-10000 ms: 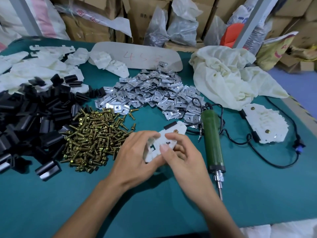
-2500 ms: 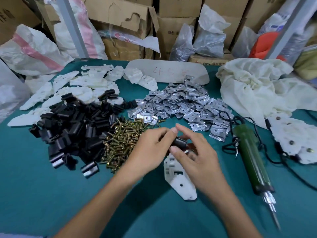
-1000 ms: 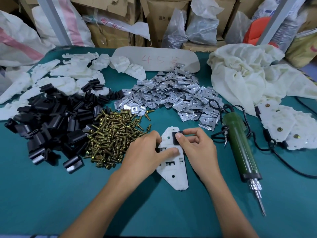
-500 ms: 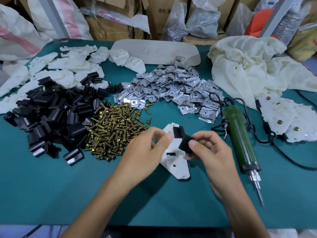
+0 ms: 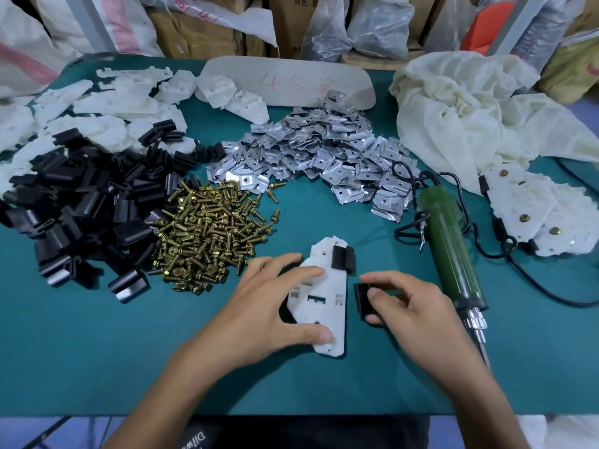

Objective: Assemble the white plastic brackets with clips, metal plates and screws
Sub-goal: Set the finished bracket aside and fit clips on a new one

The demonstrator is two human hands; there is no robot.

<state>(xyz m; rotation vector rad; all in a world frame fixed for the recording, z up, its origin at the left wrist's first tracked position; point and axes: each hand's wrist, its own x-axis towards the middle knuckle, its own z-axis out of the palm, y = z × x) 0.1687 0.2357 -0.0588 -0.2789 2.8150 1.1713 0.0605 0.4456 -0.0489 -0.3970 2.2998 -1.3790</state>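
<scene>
A white plastic bracket (image 5: 324, 303) lies flat on the green table, with one black clip (image 5: 343, 258) seated on its upper right edge. My left hand (image 5: 269, 309) grips the bracket, thumb on its lower end and fingers on its upper left. Just right of the bracket, my right hand (image 5: 408, 312) pinches a second black clip (image 5: 362, 299), held apart from the bracket's right edge. Loose black clips (image 5: 81, 205), brass screws (image 5: 210, 231) and metal plates (image 5: 317, 157) lie in piles behind.
A green electric screwdriver (image 5: 453, 254) with a black cord lies to the right of my hands. Finished brackets (image 5: 531, 212) are stacked at far right beside a cream cloth (image 5: 470, 108). Bare white brackets (image 5: 97, 108) are heaped at back left.
The bracket went from tilted in the air to flat on the table. My right hand drew its black clip down to the bracket's right side.
</scene>
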